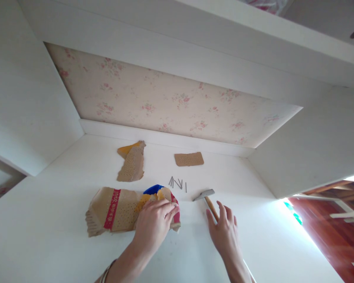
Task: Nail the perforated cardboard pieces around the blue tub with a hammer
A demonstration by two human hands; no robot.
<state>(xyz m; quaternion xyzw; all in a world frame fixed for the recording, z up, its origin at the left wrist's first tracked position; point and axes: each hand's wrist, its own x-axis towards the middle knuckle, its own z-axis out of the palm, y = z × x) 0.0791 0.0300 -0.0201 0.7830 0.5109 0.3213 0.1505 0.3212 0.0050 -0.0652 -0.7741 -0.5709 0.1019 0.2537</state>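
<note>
My left hand [155, 218] rests over a torn brown cardboard piece [124, 208] with a red printed stripe and many small holes. Its thumb and fingers are pinched together near the right end; whatever they hold is too small to make out. Yellow and blue scraps show beside those fingers, the blue scrap [153, 189] behind them. On the right, my right hand [224, 228] is open, fingers apart around the wooden handle of a hammer [211, 206]. The hammer's metal head lies on the white surface, pointing away from me. Several loose nails [177, 183] lie between the hands, farther back.
Behind lie a torn, hole-dotted cardboard scrap [131, 163] with a yellow part and a smaller cardboard rectangle [189, 159]. White panels [306, 137] enclose the white surface at the sides and above. Floral wallpaper [177, 98] covers the back. A reddish floor [327, 232] shows at right.
</note>
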